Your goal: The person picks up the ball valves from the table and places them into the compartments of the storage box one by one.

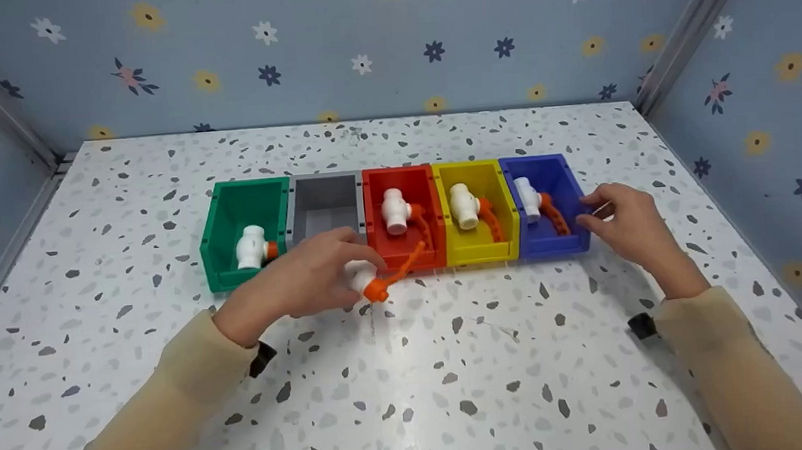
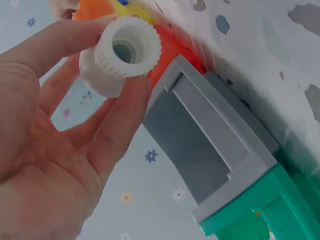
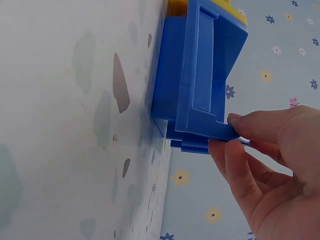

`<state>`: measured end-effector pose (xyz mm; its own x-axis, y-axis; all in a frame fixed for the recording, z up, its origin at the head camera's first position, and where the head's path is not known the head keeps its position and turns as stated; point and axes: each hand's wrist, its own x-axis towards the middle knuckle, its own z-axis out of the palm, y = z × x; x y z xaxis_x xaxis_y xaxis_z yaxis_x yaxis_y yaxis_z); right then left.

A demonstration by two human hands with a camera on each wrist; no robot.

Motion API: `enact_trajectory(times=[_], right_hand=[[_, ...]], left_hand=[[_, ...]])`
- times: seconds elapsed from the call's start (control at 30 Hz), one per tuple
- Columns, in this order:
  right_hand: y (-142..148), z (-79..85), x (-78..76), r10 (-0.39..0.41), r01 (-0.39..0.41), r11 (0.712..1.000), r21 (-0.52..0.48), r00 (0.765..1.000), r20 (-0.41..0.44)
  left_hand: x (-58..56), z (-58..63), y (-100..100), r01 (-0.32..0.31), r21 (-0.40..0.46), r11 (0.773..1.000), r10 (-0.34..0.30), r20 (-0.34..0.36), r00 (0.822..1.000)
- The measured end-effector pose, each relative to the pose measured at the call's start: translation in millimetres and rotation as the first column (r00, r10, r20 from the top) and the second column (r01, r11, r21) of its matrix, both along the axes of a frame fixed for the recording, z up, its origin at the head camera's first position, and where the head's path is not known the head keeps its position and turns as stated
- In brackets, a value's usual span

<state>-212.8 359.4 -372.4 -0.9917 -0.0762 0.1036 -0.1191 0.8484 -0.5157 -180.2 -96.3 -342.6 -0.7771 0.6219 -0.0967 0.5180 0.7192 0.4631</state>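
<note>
My left hand [image 1: 308, 275] holds a white plastic ball valve [image 1: 361, 276] with an orange lever handle, above the table in front of the grey bin [image 1: 326, 182] and the red bin [image 1: 407, 260]. In the left wrist view, thumb and fingers grip the valve's white body [image 2: 95, 75], its round opening facing the camera. At the right end of the row, my right hand [image 1: 626, 225] pinches the side wall of the blue bin [image 1: 553, 245] between thumb and fingers. Inside the blue bin lies another valve [image 1: 529, 199], its orange lever toward the front.
Similar valves lie in the green bin [image 1: 212, 258], the red bin and the yellow bin [image 1: 482, 254]. The bins stand side by side in one row on a speckled white table [image 1: 457, 392]. Flower-patterned panels [image 1: 387, 54] rise behind and at both sides.
</note>
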Motion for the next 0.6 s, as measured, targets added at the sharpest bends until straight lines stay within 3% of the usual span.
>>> enact_trajectory(times=[0.1,0.2,0.4,0.6], right_hand=[[0.0,0.5,0.4,-0.001,0.001,1.0,0.001,1.0,0.005],[-0.5,1.3,0.1,0.0,0.0,1.0,0.0,1.0,0.016],[-0.8,1.7,-0.4,0.009,-0.009,1.0,-0.01,1.0,0.022],[-1.1,2.3,0.3,0.005,-0.005,1.0,-0.009,1.0,0.029]], left_hand=[[-4.0,0.0,-5.1,-0.094,0.016,0.995,0.095,-0.033,0.995],[-8.4,-1.1,-7.9,-0.208,0.054,0.977,0.21,-0.042,0.977],[-17.8,-3.8,-12.3,-0.4,0.146,0.905,0.406,-0.011,0.914],[-26.5,-3.8,-13.5,-0.515,0.129,0.847,0.517,0.023,0.856]])
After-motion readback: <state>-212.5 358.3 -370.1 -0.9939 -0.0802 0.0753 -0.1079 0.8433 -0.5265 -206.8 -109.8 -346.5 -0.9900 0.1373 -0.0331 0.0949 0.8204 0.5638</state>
